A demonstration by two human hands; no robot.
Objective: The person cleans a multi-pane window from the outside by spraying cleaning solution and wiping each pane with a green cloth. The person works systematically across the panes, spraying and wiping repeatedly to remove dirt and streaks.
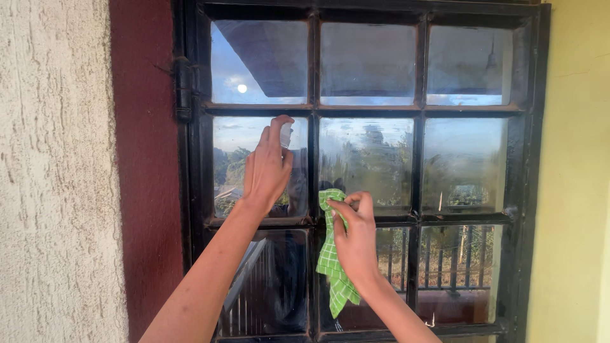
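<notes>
Green checked cloth (332, 254) pinched in right hand (356, 238), bunched top pressed to glass (368, 159), tail hanging. Soft, light, limp: grip the wad. Left hand (267, 168) wrapped round spray bottle (286, 134), mostly hidden. Likely light, rigid. Panes fragile, frame (312, 121) stiff.

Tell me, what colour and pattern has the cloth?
The cloth is bright green with a thin white check, seen in the head view.
</notes>
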